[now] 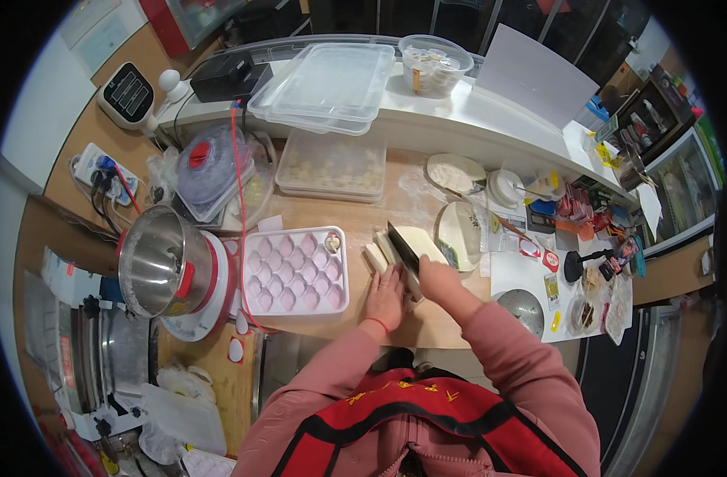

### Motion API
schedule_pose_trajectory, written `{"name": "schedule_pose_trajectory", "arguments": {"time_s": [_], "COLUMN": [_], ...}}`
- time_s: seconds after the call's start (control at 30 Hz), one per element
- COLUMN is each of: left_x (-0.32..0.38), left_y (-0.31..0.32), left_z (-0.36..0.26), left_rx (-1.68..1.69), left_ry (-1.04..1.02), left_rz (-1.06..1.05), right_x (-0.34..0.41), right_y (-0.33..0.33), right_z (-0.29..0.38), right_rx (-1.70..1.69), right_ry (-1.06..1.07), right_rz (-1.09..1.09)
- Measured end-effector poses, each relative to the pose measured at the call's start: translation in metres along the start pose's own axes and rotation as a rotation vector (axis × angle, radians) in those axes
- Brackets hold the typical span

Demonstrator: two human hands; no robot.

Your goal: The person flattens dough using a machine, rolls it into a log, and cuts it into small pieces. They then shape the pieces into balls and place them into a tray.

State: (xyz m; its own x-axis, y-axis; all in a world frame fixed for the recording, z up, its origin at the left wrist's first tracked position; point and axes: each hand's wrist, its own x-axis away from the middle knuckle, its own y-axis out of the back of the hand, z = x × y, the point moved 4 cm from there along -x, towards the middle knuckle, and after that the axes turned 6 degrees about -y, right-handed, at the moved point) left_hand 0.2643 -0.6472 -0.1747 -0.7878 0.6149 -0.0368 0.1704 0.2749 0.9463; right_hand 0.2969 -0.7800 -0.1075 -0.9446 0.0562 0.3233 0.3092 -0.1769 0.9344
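A pale dough slab (422,239) lies on the wooden worktop in front of me. Its left side is cut into strips (376,257). My right hand (440,280) grips a knife with a broad dark blade (403,249), set on edge along the dough. The knife's handle is hidden in my fist. My left hand (385,297) rests with extended fingers against the near end of the cut dough, just left of the blade. To its left sits a white plastic tray with pink hollows (295,271). One small pale dough piece (332,242) occupies its far right hollow.
Beyond the tray stands a lidded plastic box (332,164) of small pale pieces. Two plates (457,173) (459,234) flank the dough's right. A steel mixing bowl (166,262) stands at left, near a red cable (239,179). A metal bowl (520,311) sits right of my forearm.
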Motion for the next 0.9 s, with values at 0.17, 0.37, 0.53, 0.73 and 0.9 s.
{"name": "schedule_pose_trajectory", "arguments": {"time_s": [0.17, 0.37, 0.53, 0.73, 0.9], "left_x": [0.001, 0.003, 0.005, -0.002, -0.023], "left_y": [-0.004, -0.002, 0.001, 0.002, 0.001], "left_z": [0.001, 0.0, 0.002, -0.001, -0.013], "left_rx": [0.006, 0.064, -0.103, 0.128, 0.063], "left_ry": [0.026, 0.02, 0.022, 0.061, -0.063], "left_rz": [-0.004, -0.045, 0.063, -0.003, -0.015], "right_x": [0.059, 0.036, 0.004, 0.013, -0.001], "right_y": [-0.024, -0.053, -0.032, 0.01, 0.024], "right_z": [-0.02, -0.014, 0.008, -0.008, -0.015], "right_rx": [-0.015, -0.029, -0.06, -0.032, -0.024], "right_ry": [-0.028, -0.038, 0.023, -0.074, -0.008], "right_rz": [0.001, 0.003, -0.105, -0.082, -0.127]}}
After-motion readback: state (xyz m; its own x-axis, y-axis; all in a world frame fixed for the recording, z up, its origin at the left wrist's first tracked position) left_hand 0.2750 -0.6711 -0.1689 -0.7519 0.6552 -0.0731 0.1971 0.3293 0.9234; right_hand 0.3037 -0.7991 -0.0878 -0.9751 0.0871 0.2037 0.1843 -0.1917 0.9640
